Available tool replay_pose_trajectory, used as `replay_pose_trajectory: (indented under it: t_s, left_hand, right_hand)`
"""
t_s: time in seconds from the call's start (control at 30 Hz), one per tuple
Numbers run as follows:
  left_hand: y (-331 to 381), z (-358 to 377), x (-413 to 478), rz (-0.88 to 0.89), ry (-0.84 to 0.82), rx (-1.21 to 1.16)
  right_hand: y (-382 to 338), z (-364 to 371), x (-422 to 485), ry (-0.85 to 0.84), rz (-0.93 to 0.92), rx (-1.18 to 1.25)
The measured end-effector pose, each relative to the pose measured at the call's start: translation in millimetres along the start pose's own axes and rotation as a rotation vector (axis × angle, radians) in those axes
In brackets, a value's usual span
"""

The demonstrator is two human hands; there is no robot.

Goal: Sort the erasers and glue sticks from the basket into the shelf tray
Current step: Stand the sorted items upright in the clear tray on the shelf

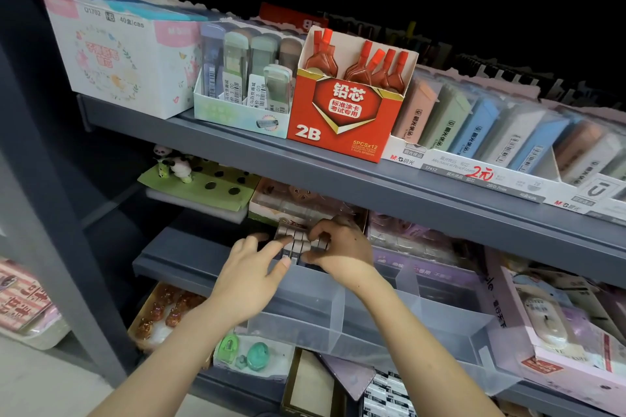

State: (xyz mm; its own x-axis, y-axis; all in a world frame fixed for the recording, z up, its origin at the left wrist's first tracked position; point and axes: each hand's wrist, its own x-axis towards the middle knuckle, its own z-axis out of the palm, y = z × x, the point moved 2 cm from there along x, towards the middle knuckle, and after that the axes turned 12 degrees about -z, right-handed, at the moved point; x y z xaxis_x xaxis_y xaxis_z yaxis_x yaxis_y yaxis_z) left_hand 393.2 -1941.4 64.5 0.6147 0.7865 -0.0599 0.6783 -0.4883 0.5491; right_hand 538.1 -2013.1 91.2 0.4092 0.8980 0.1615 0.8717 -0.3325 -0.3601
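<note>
Erasers (pixel 298 242) sit packed in tight rows at the back end of the clear shelf tray (pixel 338 315). They are small blocks with pale end faces and dark sleeves, ends turned up toward the camera, long axis seemingly running down into the tray. The left hand (pixel 250 267) lays straight fingers against the stack. The right hand (pixel 338 247) curls its fingers over the rows, gripping them.
</note>
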Motion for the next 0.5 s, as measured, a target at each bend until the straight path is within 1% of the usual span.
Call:
replay_pose_trajectory:
  t_s: [0.13,0.2,0.27,0.4,0.47,0.5]
  left_hand:
    - [0.9,-5.8,-3.5,0.042,0.077,0.003]
    - [2.1,-11.2,-8.5,0.076,0.124,0.015]
    - [0.4,-18.5,-15.3,0.117,0.197,0.044]
    - [-9.9,-32.4,-41.3,0.238,0.341,0.100]
    - [-15.6,-34.0,-63.2,0.291,0.392,0.120]
    - [-18.8,-31.6,-76.3,0.310,0.397,0.117]
  right_hand:
    - [-1.0,-5.7,-2.1,-0.019,-0.007,0.010]
    - [-3.6,-15.1,-12.0,0.012,0.012,0.056]
    - [-6.9,-26.5,-33.1,0.102,0.005,0.127]
    - [-12.8,-43.0,-111.3,0.359,-0.092,0.284]
    - [-10.3,-37.7,-158.6,0.417,-0.069,0.391]
    - [-7.6,-29.9,-181.5,0.417,-0.033,0.455]
